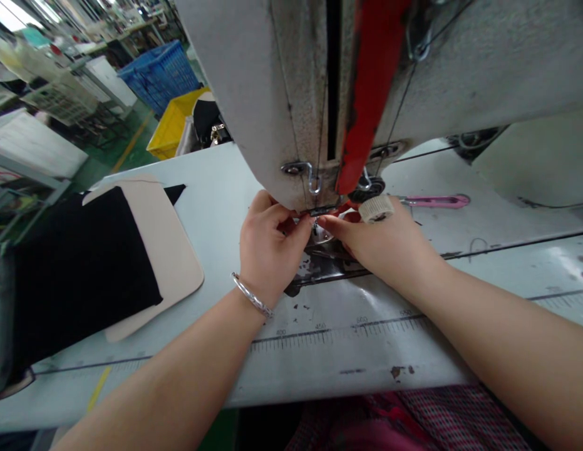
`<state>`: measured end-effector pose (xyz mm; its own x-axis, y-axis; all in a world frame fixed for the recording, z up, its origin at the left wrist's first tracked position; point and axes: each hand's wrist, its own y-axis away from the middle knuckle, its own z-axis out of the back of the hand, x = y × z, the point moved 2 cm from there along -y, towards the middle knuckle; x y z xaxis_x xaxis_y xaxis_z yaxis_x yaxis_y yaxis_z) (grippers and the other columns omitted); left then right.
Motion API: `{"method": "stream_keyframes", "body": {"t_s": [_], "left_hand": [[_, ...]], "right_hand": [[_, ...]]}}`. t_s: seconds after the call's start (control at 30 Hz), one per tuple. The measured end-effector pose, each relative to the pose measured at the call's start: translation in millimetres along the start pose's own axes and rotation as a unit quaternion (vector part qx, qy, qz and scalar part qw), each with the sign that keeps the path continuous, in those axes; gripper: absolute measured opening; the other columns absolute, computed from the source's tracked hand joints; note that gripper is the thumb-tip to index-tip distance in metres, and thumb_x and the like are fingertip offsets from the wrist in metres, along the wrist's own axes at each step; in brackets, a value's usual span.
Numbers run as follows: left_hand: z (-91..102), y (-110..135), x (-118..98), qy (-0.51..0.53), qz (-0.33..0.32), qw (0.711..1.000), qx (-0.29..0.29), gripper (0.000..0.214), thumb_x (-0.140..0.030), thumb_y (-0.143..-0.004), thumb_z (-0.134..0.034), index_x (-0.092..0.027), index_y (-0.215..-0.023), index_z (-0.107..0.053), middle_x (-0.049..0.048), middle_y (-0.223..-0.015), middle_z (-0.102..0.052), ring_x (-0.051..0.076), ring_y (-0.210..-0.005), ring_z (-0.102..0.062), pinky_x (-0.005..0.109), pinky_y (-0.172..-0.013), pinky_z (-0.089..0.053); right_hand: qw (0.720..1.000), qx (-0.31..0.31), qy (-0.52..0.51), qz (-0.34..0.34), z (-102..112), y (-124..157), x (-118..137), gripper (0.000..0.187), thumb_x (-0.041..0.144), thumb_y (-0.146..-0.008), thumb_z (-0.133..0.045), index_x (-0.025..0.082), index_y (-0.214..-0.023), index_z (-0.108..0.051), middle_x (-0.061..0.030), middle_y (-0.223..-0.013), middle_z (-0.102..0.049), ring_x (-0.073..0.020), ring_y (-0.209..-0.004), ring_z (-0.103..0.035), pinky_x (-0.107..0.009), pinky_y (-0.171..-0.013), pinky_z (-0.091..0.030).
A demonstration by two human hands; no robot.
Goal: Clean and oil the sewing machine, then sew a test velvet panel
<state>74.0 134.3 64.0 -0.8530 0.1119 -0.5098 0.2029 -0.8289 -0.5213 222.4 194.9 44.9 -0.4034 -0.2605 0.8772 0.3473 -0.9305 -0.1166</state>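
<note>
Both hands meet at the needle area of a sewing machine [300,81], under its head. My left hand [272,247] wears a silver bangle [252,294]; its thumb and forefinger are pinched close beside the needle. What lies between those fingertips is too small to make out, perhaps thread. From the other side my right hand [380,235] reaches in, its fingertips drawn together near the same spot, partly hidden by the machine. Just above the right hand is a ridged whitish knob [376,209]. Dark threads run down the machine's face and past its red lever [366,94].
Left on the table [225,363] lie black fabric [84,269] and a beige rounded panel [164,250]. A pink cutter [436,201] rests behind my right hand. Beyond the table stand a yellow crate [171,128] and a blue basket [159,75]. A printed ruler runs along the front.
</note>
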Motion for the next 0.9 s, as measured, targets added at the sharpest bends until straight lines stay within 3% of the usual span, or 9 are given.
{"method": "stream_keyframes", "body": {"t_s": [0.27, 0.4, 0.47, 0.57, 0.63, 0.7, 0.77, 0.9], "left_hand": [[-1.4, -0.9, 0.5, 0.005, 0.009, 1.000, 0.000, 0.013, -0.021, -0.076, -0.074, -0.016, -0.065, -0.070, 0.0025, -0.078, -0.063, 0.012, -0.067, -0.058, 0.024, -0.058, -0.048], [11.3, 5.2, -2.0, 0.009, 0.007, 1.000, 0.008, 0.008, -0.028, -0.080, -0.075, -0.020, -0.080, -0.075, 0.0033, -0.088, -0.069, 0.015, -0.080, -0.064, 0.028, -0.073, -0.055], [22.4, 10.8, -7.4, -0.001, -0.016, 1.000, -0.007, 0.007, -0.026, -0.082, -0.072, -0.022, -0.087, -0.075, 0.0039, -0.095, -0.070, 0.017, -0.091, -0.066, 0.033, -0.083, -0.055], [33.0, 20.5, -18.6, 0.015, -0.086, 0.996, -0.011, 0.008, -0.017, -0.084, -0.068, -0.021, -0.089, -0.073, 0.0034, -0.096, -0.072, 0.017, -0.094, -0.067, 0.035, -0.088, -0.055], [31.2, 25.5, -24.2, 0.052, -0.126, 0.990, 0.033, 0.013, -0.013, -0.086, -0.066, -0.020, -0.095, -0.072, 0.0032, -0.101, -0.074, 0.016, -0.096, -0.068, 0.033, -0.090, -0.055], [24.1, 27.4, -24.7, 0.087, -0.107, 0.985, 0.103, 0.022, -0.012, -0.088, -0.063, -0.020, -0.108, -0.068, 0.0030, -0.106, -0.074, 0.014, -0.095, -0.069, 0.031, -0.088, -0.056], [16.8, 26.2, -20.9, 0.120, -0.040, 0.978, 0.163, 0.027, -0.012, -0.087, -0.064, -0.020, -0.113, -0.066, 0.0016, -0.101, -0.074, 0.012, -0.086, -0.069, 0.027, -0.080, -0.057], [10.6, 19.4, -11.6, 0.141, 0.026, 0.969, 0.203, 0.009, -0.016, -0.084, -0.069, -0.022, -0.090, -0.073, -0.0014, -0.085, -0.072, 0.012, -0.078, -0.066, 0.026, -0.072, -0.053]], "right_hand": [[1.000, 0.001, 0.000, -0.006, -1.4, 1.1, -1.3, 0.021, 0.039, -0.082, -0.061, 0.018, -0.077, -0.062, -0.0013, -0.066, -0.060, -0.0118, -0.057, -0.048, -0.026, -0.051, -0.029], [1.000, 0.017, -0.008, -0.021, 4.2, 3.6, 4.0, 0.022, 0.038, -0.081, -0.059, 0.018, -0.071, -0.057, -0.0008, -0.062, -0.056, -0.0123, -0.058, -0.049, -0.026, -0.051, -0.030], [0.998, 0.043, -0.001, -0.048, 9.5, 6.0, 6.0, 0.019, 0.035, -0.079, -0.059, 0.018, -0.071, -0.058, 0.0000, -0.060, -0.056, -0.0123, -0.056, -0.049, -0.026, -0.050, -0.030], [0.990, 0.130, 0.008, -0.060, 17.7, 11.8, 9.9, 0.013, 0.032, -0.077, -0.060, 0.018, -0.076, -0.062, 0.0022, -0.062, -0.055, -0.0108, -0.055, -0.047, -0.025, -0.050, -0.031], [0.979, 0.197, -0.007, -0.044, 21.8, 16.0, 12.7, 0.012, 0.030, -0.078, -0.060, 0.018, -0.076, -0.062, 0.0040, -0.061, -0.051, -0.0091, -0.056, -0.045, -0.024, -0.051, -0.032], [0.970, 0.239, -0.023, -0.030, 24.4, 18.7, 14.1, 0.013, 0.029, -0.079, -0.059, 0.018, -0.073, -0.060, 0.0048, -0.060, -0.048, -0.0081, -0.056, -0.043, -0.023, -0.052, -0.032], [0.970, 0.240, -0.015, -0.039, 26.0, 18.7, 12.7, 0.014, 0.029, -0.081, -0.058, 0.017, -0.074, -0.060, 0.0051, -0.059, -0.048, -0.0078, -0.054, -0.043, -0.023, -0.051, -0.031], [0.976, 0.200, 0.033, -0.078, 25.5, 15.4, 8.0, 0.019, 0.036, -0.083, -0.058, 0.019, -0.082, -0.064, 0.0052, -0.055, -0.052, -0.0093, -0.050, -0.046, -0.024, -0.048, -0.031]]}}
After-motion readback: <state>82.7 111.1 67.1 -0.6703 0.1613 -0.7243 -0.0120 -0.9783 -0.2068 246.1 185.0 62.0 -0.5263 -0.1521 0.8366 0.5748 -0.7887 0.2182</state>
